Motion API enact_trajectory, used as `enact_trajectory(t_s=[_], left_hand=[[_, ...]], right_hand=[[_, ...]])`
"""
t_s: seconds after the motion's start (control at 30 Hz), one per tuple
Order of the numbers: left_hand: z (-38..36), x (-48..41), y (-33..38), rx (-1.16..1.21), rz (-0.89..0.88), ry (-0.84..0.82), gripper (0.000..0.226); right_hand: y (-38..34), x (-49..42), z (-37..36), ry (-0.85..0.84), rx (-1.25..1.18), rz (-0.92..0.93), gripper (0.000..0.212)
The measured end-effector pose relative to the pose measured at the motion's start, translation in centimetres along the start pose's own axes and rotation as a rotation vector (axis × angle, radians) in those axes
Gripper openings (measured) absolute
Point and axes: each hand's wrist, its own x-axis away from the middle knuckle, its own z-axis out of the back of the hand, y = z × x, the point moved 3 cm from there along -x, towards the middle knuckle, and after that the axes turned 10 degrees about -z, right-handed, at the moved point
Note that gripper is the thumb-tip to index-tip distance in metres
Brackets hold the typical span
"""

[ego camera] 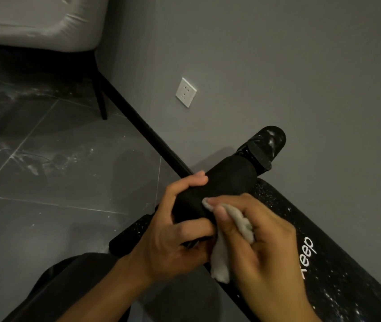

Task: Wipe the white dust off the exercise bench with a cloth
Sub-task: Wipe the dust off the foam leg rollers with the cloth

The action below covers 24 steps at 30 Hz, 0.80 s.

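The black exercise bench (338, 270) runs from lower right towards the wall, its pad speckled with white dust. A black foam roller (224, 180) crosses its near end. My left hand (173, 231) grips the roller's left end, fingers curled round it. My right hand (261, 242) pinches a crumpled white cloth (238, 219) and presses it against the roller beside the left hand. Part of the cloth hangs down under my hands. A glossy black end cap (266, 145) past the roller shows white smears.
A grey wall with a white socket (186, 92) stands right behind the bench. A black baseboard (147, 133) runs along it. A grey upholstered chair (33, 22) with black legs stands at upper left. The dark tiled floor (45, 182) shows white dust streaks. My knee (73, 289) is at the bottom.
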Motion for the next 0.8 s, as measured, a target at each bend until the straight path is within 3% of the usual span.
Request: enact_trajectory(t_s=[0.27,0.4,0.63,0.8], left_hand=[[-0.1,0.1,-0.1,-0.035,-0.054,0.025,0.013],[0.1,0.6,-0.4,-0.026,-0.043,0.009,0.02],[0.9,-0.3,-0.1,-0.031,-0.04,0.114,0.047],[1.1,-0.1,-0.2,-0.043,-0.022,0.109,0.058]], right_hand=[[-0.6,-2.5,-0.9,-0.001,0.192,0.041,0.006],[0.2,1.0,-0.8,0.004,0.033,0.059,0.011],[1.7,-0.5,-0.5,0.213,-0.067,-0.141,0.002],[0.8,1.8,-1.0,0.067,-0.081,0.005,0.01]])
